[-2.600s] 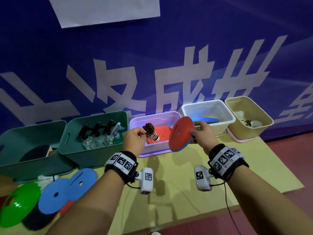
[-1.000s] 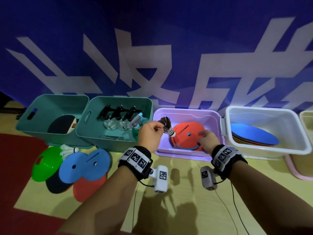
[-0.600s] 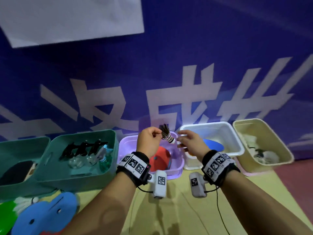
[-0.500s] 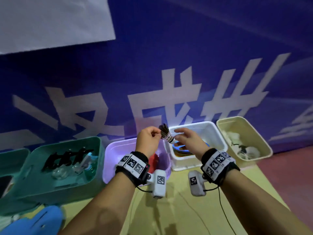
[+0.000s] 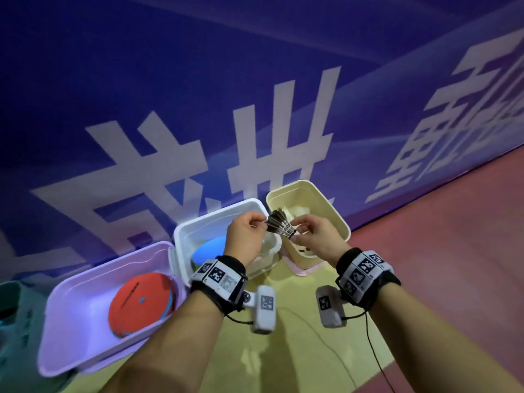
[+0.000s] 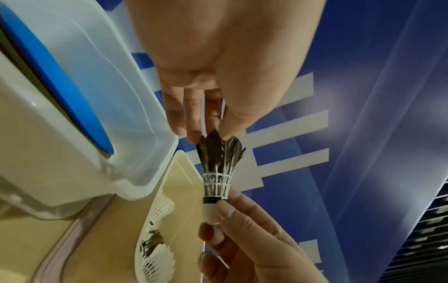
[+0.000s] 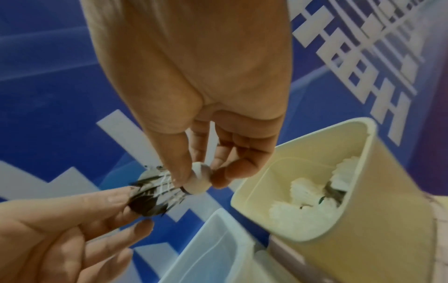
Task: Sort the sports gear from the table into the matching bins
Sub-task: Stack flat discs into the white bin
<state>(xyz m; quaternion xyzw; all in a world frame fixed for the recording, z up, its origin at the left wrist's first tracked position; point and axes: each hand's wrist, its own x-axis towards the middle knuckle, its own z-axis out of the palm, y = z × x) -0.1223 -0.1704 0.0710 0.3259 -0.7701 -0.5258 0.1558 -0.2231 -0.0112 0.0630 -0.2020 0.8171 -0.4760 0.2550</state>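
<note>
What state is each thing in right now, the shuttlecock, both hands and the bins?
Black shuttlecock: held in the air, over the white and cream bins.
Left hand: pinches its feathers.
Right hand: pinches its cork.
Cream bin: open, white and dark shuttlecocks inside.
White bin: open, blue disc on top.
Purple bin: open, red disc on top.

Below the right hand (image 5: 313, 236) the cream bin (image 5: 337, 219) stood open-topped, shuttlecocks (image 7: 305, 203) heaped inside. The white bin's (image 5: 181, 236) rim crowded the left hand (image 5: 245, 236).
</note>
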